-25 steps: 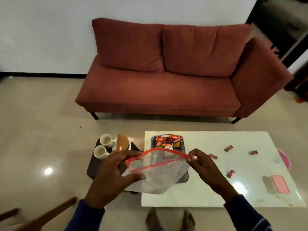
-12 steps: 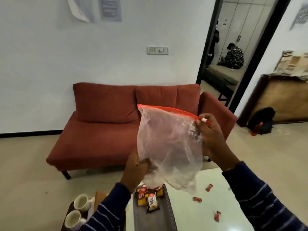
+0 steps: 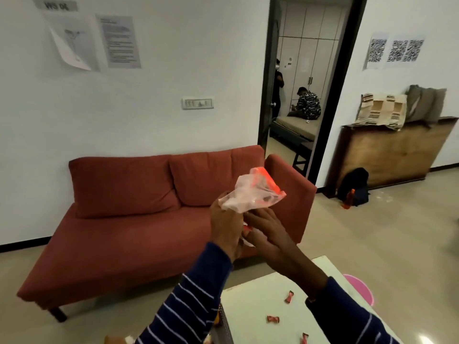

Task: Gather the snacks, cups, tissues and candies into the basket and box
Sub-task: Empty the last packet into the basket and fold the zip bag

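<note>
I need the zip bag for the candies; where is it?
Head view, centre: the bag is bunched in the left hand, raised before the sofa.

red sofa [image 3: 139, 219], navy striped sleeve [image 3: 188, 304]

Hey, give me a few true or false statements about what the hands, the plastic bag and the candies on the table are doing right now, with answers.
1. The left hand grips the crumpled plastic bag. True.
2. The bag has a blue zip strip. False: the strip is orange-red.
3. Wrapped candies lie loose on the white table. True.
4. The right hand is picking a candy off the table. False: it is raised beside the left hand, under the bag.
5. The sofa is red. True.
</note>
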